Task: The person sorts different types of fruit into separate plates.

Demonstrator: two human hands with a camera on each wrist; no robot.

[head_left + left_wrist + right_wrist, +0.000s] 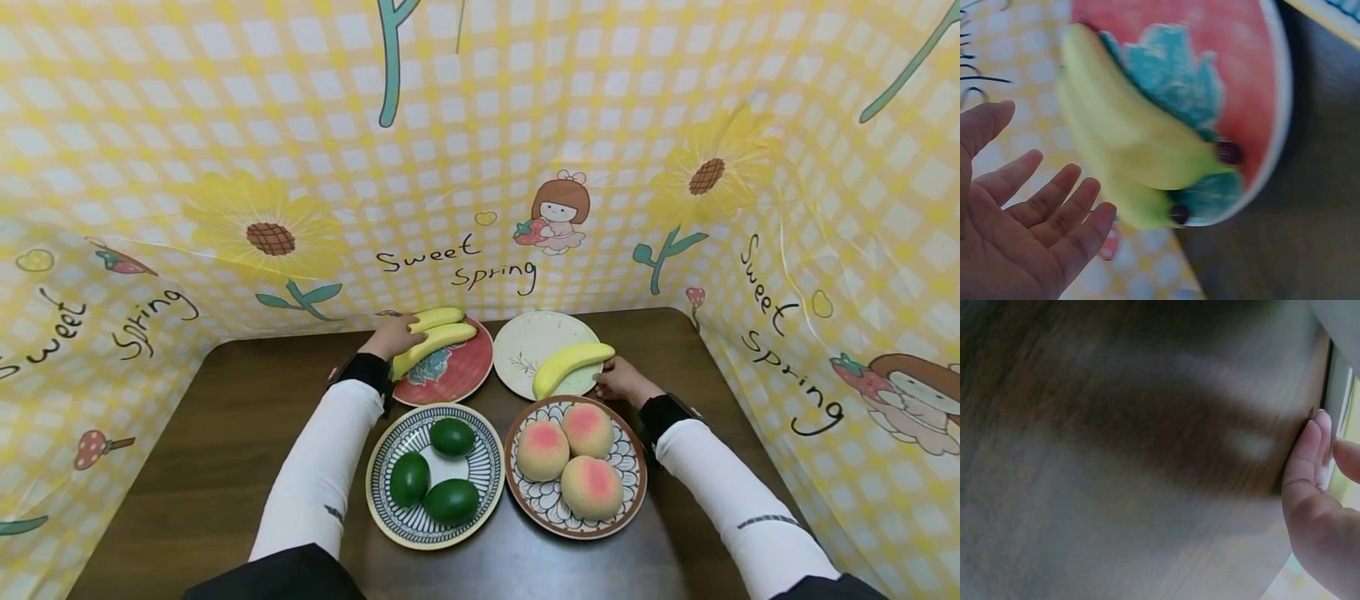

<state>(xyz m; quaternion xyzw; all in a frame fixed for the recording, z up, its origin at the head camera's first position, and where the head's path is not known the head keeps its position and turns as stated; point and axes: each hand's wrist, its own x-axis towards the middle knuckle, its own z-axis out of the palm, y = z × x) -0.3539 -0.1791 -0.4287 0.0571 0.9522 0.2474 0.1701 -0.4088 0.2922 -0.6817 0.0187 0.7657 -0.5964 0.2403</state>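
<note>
Two yellow bananas (pixel 444 335) lie side by side on a red plate (pixel 472 367) with a teal leaf pattern. My left hand (pixel 392 337) is at their left side, and in the left wrist view its fingers (pixel 1075 199) are spread and hold nothing. A third banana (pixel 564 367) slants across a white plate (pixel 517 333) with a twig print. By that banana's right end is my right hand (pixel 628 383), at the plate's rim. The right wrist view shows its fingers (pixel 1302 459) nearly straight at the rim, thumb apart from them.
Nearer stand a blue-patterned plate (pixel 378 508) with three dark green oval fruits (pixel 452 500) and a brown-rimmed plate (pixel 637 492) with three peaches (pixel 592 487). All plates sit close together on a dark wooden table (pixel 187 467). Yellow checked cloth (pixel 420 150) hangs behind and at both sides.
</note>
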